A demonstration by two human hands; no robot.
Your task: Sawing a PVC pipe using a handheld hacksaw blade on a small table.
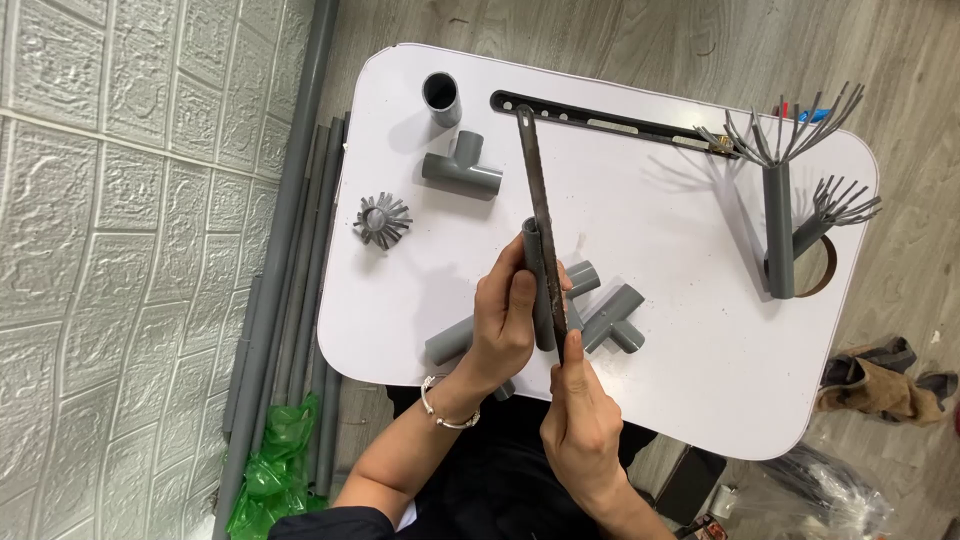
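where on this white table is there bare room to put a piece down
The widest bare patch of the white table lies between the black bar, the upright cut pipes and the near right corner. It is crowded around both hands and the fittings.

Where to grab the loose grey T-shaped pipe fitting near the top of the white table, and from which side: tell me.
Grip the grey T fitting by its single stub, which points away from the person toward the short upright pipe. Coming from above looks best: the fitting lies flat on the white table, and the stub is narrow enough for fingers to pinch either side. The crossbar nearer the person is wider, so probably harder to close around.
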